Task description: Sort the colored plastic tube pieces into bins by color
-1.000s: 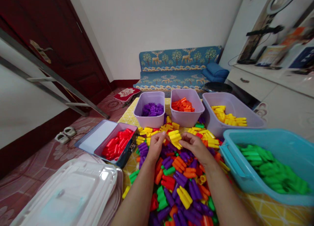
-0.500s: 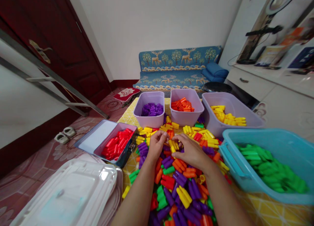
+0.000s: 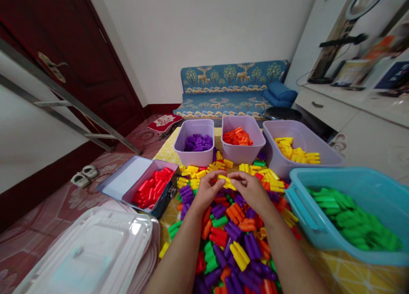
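Between my two hands is a piece of yellow plastic tubes [image 3: 227,182], gripped from both sides just above the pile. My left hand [image 3: 208,191] is closed on its left end, thumb toward me. My right hand [image 3: 251,191] pinches the right end with thumb and fingers. Below and around my wrists spreads a mixed heap of plastic tube pieces [image 3: 234,230] in purple, orange, red, green and yellow. More yellow pieces [image 3: 267,177] lie beyond and to the right of my right hand.
Lilac bins hold purple [image 3: 193,157], orange [image 3: 244,152] and yellow pieces [image 3: 326,155] at the back. A turquoise bin [image 3: 300,213] with green pieces stands right. On the left are an open tin box [image 3: 166,204] with red pieces and stacked white lids [image 3: 96,238]. A blue sofa [image 3: 223,102] is behind.
My hands have drawn together around the yellow piece, which has turned from pointing toward me to lying more crosswise. The bins and the pile look the same.
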A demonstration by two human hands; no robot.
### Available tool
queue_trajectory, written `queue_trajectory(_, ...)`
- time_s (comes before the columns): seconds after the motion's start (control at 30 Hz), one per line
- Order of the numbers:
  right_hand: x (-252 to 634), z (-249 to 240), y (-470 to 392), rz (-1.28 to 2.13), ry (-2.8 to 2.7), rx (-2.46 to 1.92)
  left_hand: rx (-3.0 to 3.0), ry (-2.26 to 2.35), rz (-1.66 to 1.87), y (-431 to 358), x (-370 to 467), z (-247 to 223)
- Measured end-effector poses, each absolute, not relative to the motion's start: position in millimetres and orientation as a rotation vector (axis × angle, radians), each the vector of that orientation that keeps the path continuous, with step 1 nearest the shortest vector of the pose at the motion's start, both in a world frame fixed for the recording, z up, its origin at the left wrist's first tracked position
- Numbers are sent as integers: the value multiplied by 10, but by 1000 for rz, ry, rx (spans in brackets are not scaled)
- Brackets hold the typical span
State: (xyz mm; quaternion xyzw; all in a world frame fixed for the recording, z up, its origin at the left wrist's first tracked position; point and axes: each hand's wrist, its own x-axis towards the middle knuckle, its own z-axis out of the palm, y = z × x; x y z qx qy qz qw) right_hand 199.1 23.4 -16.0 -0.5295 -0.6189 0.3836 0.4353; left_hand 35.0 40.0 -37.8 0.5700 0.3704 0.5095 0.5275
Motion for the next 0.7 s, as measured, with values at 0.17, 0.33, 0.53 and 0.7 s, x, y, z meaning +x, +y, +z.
queue_trajectory(0.17, 2000, -124, 200, 1131, -1429, -1255, 1201, 865, 1219, 411, 353, -392)
queue_trajectory(0.33, 2055, -102, 199, 1315, -1246, -1162, 1132, 848, 1220, 407, 377, -390)
queue_trajectory(0.53, 2127, 49, 146, 1079, -1418, -1333, 1092, 1142, 1536, 515, 300, -452)
queue_trajectory(0.7, 2113, 35, 155, 764, -1619, -1457, 1102, 1101, 1504, 506, 306, -434)
